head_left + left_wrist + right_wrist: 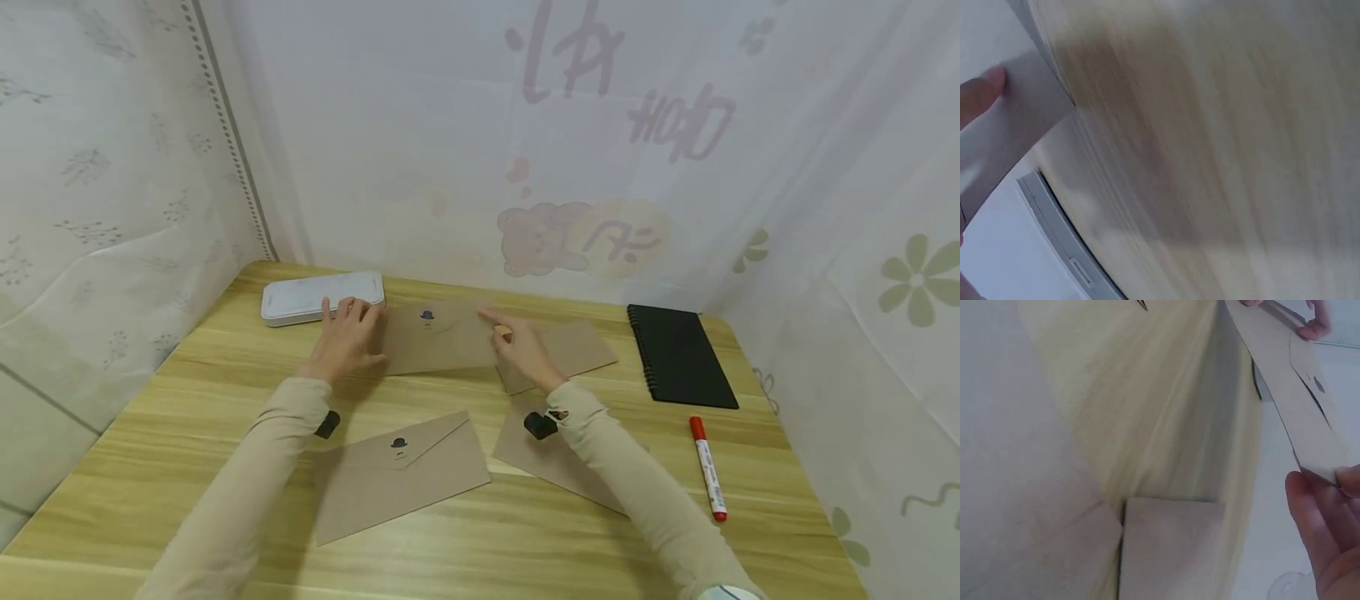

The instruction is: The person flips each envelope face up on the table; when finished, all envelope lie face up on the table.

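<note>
A brown envelope (438, 346) with a small hat print and a flap is held by both hands near the back of the table. My left hand (347, 340) grips its left end, thumb (984, 94) on one face, close beside a white case (322, 297). At the opposite end my right hand (525, 348) pinches the edge; in the right wrist view the thumb and fingers (1310, 512) take opposite faces. The envelope stands tilted up from the wood and overlaps a second brown envelope (581, 350) in the head view.
Another brown envelope (405, 479) with a hat print lies at the front left. A further envelope (562, 467) sits partly under the right forearm. To the right are a black spiral notebook (682, 354) and a red-capped marker (708, 471). Patterned curtains surround the table (420, 558).
</note>
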A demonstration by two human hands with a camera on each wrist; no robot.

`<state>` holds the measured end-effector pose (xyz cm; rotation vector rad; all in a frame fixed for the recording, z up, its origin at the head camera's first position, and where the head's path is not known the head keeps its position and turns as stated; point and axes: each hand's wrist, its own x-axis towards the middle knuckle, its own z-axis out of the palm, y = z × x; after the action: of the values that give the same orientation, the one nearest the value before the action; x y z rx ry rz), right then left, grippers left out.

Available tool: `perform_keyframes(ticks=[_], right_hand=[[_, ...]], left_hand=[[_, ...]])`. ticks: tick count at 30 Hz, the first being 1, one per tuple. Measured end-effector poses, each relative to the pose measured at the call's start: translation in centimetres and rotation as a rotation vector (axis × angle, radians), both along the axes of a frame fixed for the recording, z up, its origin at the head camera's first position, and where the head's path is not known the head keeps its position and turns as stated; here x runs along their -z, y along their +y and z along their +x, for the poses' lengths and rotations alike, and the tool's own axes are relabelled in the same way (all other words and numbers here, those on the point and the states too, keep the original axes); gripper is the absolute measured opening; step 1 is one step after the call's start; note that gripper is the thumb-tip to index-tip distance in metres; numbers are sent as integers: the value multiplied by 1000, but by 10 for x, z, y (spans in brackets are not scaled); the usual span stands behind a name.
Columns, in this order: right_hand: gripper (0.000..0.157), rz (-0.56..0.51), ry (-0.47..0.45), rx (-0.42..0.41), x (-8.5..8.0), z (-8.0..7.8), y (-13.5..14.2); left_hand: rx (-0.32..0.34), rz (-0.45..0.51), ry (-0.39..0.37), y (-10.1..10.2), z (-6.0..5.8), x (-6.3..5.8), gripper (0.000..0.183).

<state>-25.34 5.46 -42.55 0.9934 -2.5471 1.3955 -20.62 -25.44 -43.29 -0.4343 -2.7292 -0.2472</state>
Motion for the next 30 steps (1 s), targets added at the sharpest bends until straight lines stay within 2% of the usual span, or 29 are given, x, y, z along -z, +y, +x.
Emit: perform_keyframes(ticks=[6,10,14,22,27,30], right_hand=[[37,205,114,30,9,-2,-4],[38,372,117,27,14,-2,-8],[49,544,83,21,16,-2,-14],[63,653,-20,31,17,1,-27],[62,701,-73,47,17,8,-31],[53,714,-57,62,17,14,-35]], left_hand=[[12,16,-80,-2,-1,3,71],[5,21,-132,-5,3,1,70],[-5,40,-215,-7,7,-1,66],[-12,87,-335,-12,6,-1,60],[-9,92,-374,-12,1,2,57],[-11,94,-391,-11,1,5,51]])
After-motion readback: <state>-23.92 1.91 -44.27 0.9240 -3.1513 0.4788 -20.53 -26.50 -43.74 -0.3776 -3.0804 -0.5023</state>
